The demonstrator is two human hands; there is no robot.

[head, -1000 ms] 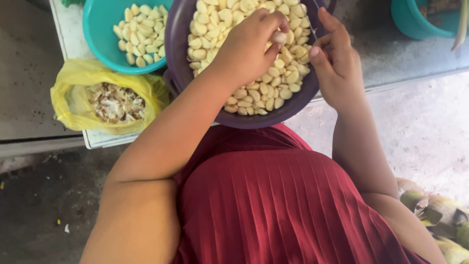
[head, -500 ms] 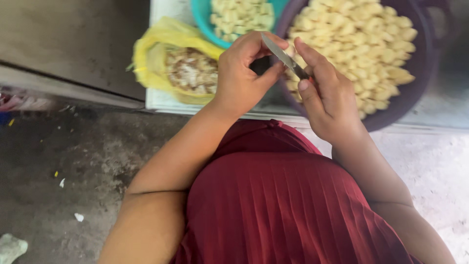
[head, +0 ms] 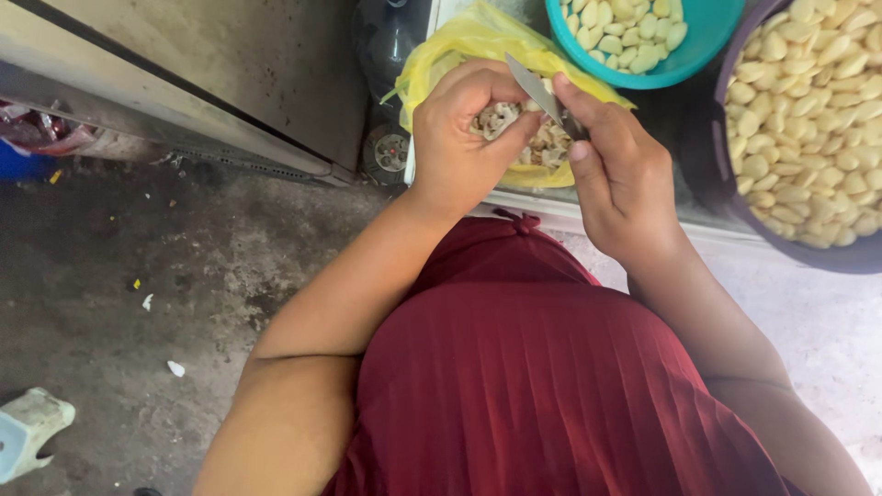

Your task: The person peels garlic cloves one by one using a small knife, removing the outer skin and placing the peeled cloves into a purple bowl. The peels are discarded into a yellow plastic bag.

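My left hand [head: 464,133] is curled shut over a yellow plastic bag [head: 441,64] of garlic skins [head: 551,147], gripping what seems to be a garlic clove that is mostly hidden by the fingers. My right hand [head: 620,174] holds a small knife [head: 533,84], whose blade points up and left against the left fingers. The two hands touch above the bag. A dark purple bowl [head: 707,156] at the right is full of peeled cloves [head: 808,119]. A teal bowl [head: 703,55] behind the hands holds more peeled cloves [head: 625,32].
The bag and bowls rest on a white-edged table [head: 551,207] in front of my red pleated garment. A metal cabinet [head: 230,73] and a dark bottle [head: 390,46] stand at the left. A pale object [head: 28,427] lies on the concrete floor.
My hands left the purple bowl and moved left, over the yellow bag of skins. The knife blade now shows between them. The view has shifted to the left.
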